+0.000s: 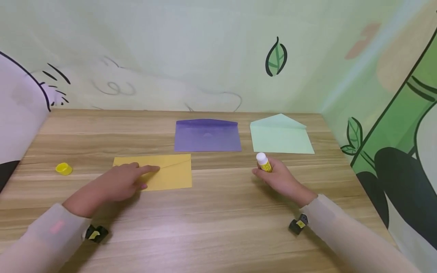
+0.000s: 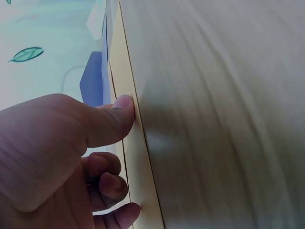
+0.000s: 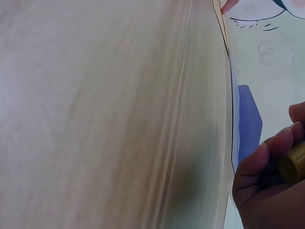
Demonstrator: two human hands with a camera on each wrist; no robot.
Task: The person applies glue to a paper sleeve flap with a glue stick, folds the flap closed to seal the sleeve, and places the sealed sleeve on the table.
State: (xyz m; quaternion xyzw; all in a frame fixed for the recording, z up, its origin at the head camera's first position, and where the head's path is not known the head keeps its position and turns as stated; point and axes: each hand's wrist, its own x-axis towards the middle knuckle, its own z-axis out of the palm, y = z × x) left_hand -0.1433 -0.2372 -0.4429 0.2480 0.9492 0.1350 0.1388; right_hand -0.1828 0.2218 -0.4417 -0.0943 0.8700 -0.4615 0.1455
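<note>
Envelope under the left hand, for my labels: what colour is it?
The envelope is yellow, clearest in the head view.

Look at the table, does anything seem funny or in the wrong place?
Nothing looks spilled. Only the yellow cap sits apart, at far left, while the glue stick in the right hand looks uncapped.

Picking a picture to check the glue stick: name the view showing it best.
Head view, because the glue stick shows white tip and yellow barrel there. The right wrist view shows only its yellowish end; the left wrist view, none.
</note>
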